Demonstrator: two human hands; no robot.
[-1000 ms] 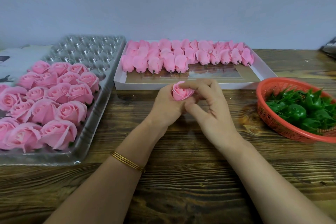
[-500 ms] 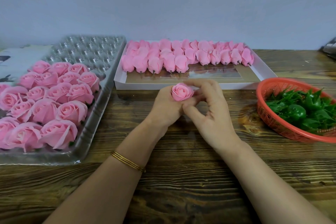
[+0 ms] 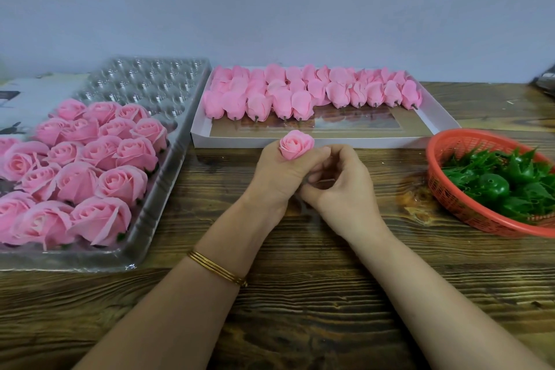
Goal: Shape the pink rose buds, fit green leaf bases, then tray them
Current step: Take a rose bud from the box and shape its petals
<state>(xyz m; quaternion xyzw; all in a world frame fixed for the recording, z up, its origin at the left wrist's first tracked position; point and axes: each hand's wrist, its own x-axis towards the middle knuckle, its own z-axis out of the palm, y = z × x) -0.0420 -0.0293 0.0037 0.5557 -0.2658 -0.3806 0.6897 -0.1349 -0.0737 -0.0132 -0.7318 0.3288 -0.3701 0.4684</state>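
We hold one bud [image 3: 296,144] above the desk [image 3: 300,294], just in front of the box [image 3: 375,141], with its opened face up. The grip of our left hand [image 3: 276,177] is clamped round the lower part of the bud, so only the top petals show. Our right hand [image 3: 342,186] lies against the left one with its fingers curled, and one fingertip is close to the bud's side. Whether this grip pinches the stub below the bud or holds nothing, we cannot tell, because the fingers hide it.

In our judgement the shaping is nearly finished. The green base is not yet fitted, as we see none under the bud. The bases [image 3: 495,186] wait in the basket [image 3: 444,189], well apart to the right.

What can go wrong from here? The petals look thin and soft, so a too hard squeeze from the left grip could crease or tear them and spoil the shape. If the right hand leaves for the basket, the bud depends on one grip alone and may tilt or slip. A base pushed on crooked could bend the stub. Later, the free cells of the tray [image 3: 162,189] are at its far end, so we must reach over the finished roses [image 3: 90,177] and could brush them.
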